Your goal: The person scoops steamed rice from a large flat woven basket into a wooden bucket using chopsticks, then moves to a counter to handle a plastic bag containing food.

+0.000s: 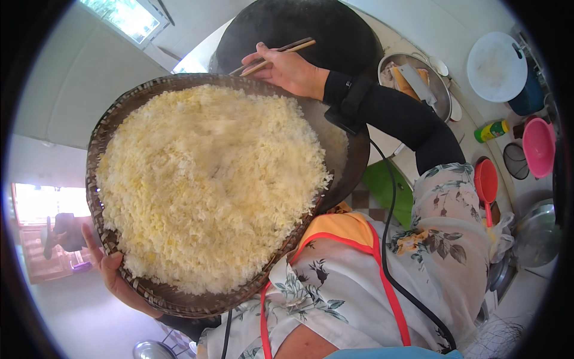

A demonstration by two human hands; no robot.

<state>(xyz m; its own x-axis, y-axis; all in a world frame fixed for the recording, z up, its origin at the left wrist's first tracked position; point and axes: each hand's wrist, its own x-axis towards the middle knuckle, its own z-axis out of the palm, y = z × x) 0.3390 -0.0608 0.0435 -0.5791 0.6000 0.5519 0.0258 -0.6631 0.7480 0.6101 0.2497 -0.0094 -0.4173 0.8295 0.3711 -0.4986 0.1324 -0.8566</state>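
Observation:
A wide, shallow woven bamboo basket (99, 121) tilts in front of me, heaped with steaming cooked rice (206, 188) of white and yellowish grains. My left hand (114, 278) grips its rim at the lower left, thumb on the inside edge. At the far rim, my right hand (291, 72) holds a pair of wooden chopsticks (302, 44) pointing left; whether it also bears on the rim I cannot tell. Under the basket's right side shows a large dark wok (354, 179) with whitish, cloudy contents (329, 134).
A big dark round pan or lid (296, 27) stands beyond, in steam. On the tiled counter to the right are a metal bowl (441, 105) with a cleaver (417, 83), a green bottle (491, 131), a red ladle (486, 179) and a pink scoop (538, 148). A black cable (390, 215) hangs near my right arm.

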